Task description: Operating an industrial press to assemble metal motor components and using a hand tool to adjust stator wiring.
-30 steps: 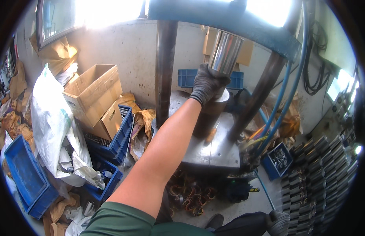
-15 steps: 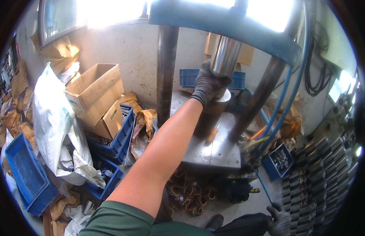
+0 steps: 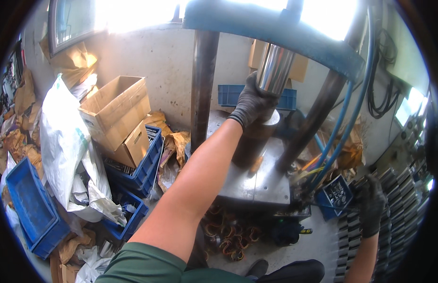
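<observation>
In the head view, the gloved left hand [image 3: 256,103] was curled at the lower end of a shiny metal cylinder [image 3: 276,70], which hung under a blue crossbeam [image 3: 271,34]. Whether its fingers pinched something there or only rested, I could not tell. The shiny cylinder rose up and slightly right from that hand, its long axis close to upright. Directly below the hand stood a dark, thick cylinder [image 3: 251,141] with a pale top, upright on a steel plate [image 3: 268,191] between two dark posts [image 3: 203,89]. The left hand was by far the nearer to both cylinders. The right hand [image 3: 371,207], blurred, was well apart at the right, near a blue box [image 3: 328,213] of small parts and in front of stacked metal pieces [image 3: 403,203]; its grip could not be made out.
</observation>
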{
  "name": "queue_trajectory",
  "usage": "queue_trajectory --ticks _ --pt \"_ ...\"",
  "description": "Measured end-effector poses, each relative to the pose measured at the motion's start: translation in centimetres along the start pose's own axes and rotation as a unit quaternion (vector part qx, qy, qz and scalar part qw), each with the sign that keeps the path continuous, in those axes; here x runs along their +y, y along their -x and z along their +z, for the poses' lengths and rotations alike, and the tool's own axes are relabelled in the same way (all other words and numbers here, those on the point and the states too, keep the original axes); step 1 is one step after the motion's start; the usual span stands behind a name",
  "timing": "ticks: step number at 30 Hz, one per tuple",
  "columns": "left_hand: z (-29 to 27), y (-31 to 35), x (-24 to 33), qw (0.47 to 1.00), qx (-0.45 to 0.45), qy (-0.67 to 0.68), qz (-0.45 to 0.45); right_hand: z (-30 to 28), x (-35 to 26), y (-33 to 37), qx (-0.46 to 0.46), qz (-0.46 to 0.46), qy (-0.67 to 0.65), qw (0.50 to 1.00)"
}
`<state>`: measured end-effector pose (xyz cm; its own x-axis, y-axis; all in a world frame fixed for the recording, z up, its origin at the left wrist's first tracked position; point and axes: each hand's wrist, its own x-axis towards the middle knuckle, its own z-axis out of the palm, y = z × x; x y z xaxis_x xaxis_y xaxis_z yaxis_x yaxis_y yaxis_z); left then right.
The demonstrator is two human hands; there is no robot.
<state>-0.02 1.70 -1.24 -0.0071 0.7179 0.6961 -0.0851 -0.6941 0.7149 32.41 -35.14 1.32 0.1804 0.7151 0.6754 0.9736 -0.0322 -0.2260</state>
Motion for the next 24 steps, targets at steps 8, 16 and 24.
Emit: queue_trajectory --ticks 8,16,24 --pt "0.1 -0.8 -1.7 0.998 -0.013 0.048 -0.045 -3.8 -3.2 17.1 -0.379 0.010 0.123 0.917" --pt "1.0 -0.3 0.9 0.995 -0.007 -0.100 -0.004 -2.9 -2.3 21.1 -0.319 0.075 0.155 0.932" --pt "0.1 0.1 2.0 0.992 0.012 -0.129 -0.006 -2.2 -4.1 19.6 -0.224 0.070 0.159 0.959"
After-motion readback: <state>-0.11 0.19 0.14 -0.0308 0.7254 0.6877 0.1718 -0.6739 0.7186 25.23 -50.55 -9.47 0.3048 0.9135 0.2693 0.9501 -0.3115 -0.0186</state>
